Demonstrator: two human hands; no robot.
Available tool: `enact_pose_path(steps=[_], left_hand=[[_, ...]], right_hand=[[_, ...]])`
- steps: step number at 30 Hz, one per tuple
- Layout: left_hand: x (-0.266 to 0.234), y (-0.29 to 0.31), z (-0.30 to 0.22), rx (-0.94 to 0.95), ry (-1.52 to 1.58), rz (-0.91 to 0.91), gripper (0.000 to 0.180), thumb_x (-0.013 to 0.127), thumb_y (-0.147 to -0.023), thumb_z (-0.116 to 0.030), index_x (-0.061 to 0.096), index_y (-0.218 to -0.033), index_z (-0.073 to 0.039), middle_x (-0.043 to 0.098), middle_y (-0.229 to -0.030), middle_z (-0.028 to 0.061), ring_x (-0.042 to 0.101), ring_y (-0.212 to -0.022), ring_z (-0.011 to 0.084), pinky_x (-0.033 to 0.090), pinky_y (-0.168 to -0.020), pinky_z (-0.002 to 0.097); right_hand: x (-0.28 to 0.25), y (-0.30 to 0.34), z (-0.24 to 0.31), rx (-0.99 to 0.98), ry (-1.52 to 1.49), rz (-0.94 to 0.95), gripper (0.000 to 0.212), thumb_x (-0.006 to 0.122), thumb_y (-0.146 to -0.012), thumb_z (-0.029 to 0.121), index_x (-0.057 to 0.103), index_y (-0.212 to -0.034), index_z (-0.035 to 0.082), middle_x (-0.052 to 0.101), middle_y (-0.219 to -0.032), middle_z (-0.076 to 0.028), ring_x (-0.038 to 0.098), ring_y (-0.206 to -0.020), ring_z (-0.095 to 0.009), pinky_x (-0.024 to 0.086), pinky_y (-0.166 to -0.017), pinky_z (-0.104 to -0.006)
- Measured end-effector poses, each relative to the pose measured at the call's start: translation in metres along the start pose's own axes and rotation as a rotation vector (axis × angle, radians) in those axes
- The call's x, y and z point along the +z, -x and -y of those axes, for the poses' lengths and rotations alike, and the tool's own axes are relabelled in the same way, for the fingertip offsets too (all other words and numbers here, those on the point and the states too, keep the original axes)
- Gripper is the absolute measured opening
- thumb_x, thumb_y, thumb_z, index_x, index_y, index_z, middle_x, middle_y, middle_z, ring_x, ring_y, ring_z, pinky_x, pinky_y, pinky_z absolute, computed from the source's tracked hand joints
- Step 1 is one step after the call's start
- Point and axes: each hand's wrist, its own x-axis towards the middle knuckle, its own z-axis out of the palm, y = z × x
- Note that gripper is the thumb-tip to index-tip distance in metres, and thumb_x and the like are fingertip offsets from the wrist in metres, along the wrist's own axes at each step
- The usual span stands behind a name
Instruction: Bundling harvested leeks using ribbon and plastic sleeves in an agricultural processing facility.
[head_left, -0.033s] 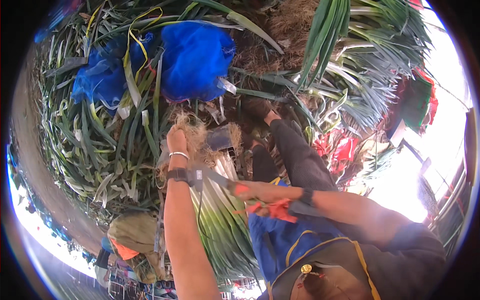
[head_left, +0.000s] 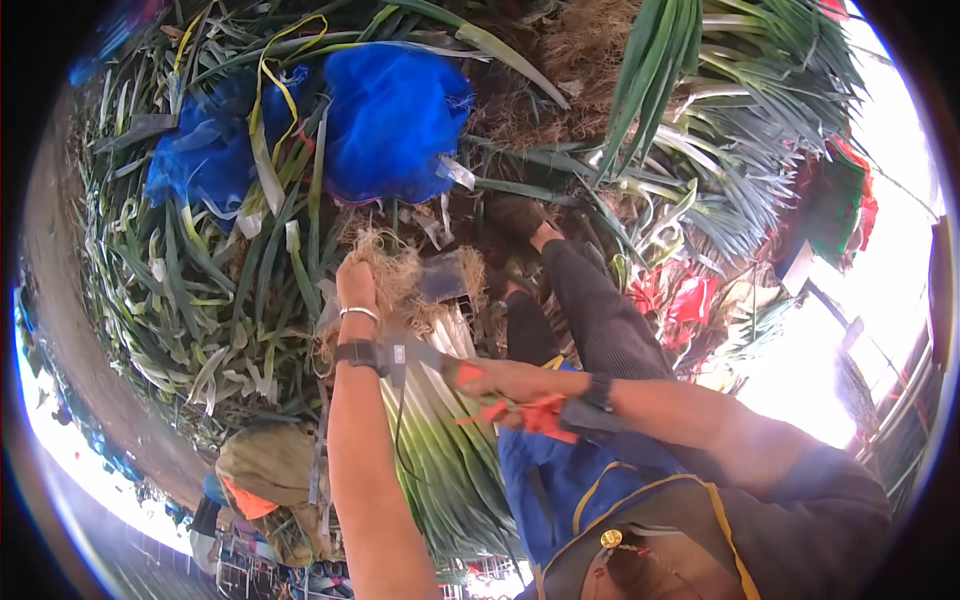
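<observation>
My left hand (head_left: 357,279), with a white band and a dark watch at its wrist, closes on a tuft of stringy, pale brown leek roots (head_left: 392,268). Below and to its right lies a thick bundle of leeks (head_left: 455,420), white stems upward, green leaves toward my body. In my right hand (head_left: 495,379) is a knife; its grey blade (head_left: 428,353) points left across the white stems, close to my left wrist. Orange-red strips (head_left: 535,415) hang around the right fingers. My fingers cover most of the knife's handle.
Blue mesh bags (head_left: 395,120) rest on heaped leek leaves (head_left: 190,310) at the far left. More leeks (head_left: 740,140) are stacked at the far right, near red plastic (head_left: 690,298). A dark plate (head_left: 440,277) stands by the roots. Someone in an olive hat (head_left: 262,463) is at lower left.
My right hand has shifted a little to the left with the knife. The left hand stays at the roots, almost unmoved.
</observation>
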Motion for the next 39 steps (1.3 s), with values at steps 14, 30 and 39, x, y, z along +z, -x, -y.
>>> enact_pose_path(steps=[14,30,39], left_hand=[[-0.019,-0.028,0.030,0.035,0.100,-0.046,0.025,0.038,-0.084,-0.008,0.061,-0.093,-0.006,0.058,-0.076,0.0066,0.056,-0.066,0.0212,0.046,-0.057,0.0368],[-0.016,-0.003,-0.013,-0.128,0.377,-0.198,0.023,0.038,-0.078,-0.009,0.058,-0.086,-0.001,0.058,-0.080,0.0107,0.057,-0.068,0.0259,0.048,-0.059,0.0402],[0.003,0.007,-0.050,-0.229,0.636,-0.084,0.020,0.044,-0.086,-0.020,0.058,-0.084,-0.006,0.058,-0.079,0.0068,0.057,-0.067,0.0228,0.048,-0.060,0.0386]], right_hand=[[-0.001,0.005,-0.013,-0.037,-0.039,-0.067,0.044,0.055,-0.092,0.021,0.035,-0.131,0.018,0.050,-0.091,-0.006,0.051,-0.055,-0.013,0.035,-0.035,-0.0244],[0.006,0.000,-0.008,-0.017,0.046,-0.056,0.034,0.054,-0.090,0.022,0.039,-0.120,0.017,0.046,-0.070,-0.002,0.041,-0.043,-0.009,0.031,-0.032,-0.0222],[0.013,-0.105,0.017,-0.124,0.123,-0.023,0.031,0.053,-0.088,0.019,0.041,-0.116,0.017,0.049,-0.073,-0.006,0.049,-0.043,-0.014,0.042,-0.032,-0.0267]])
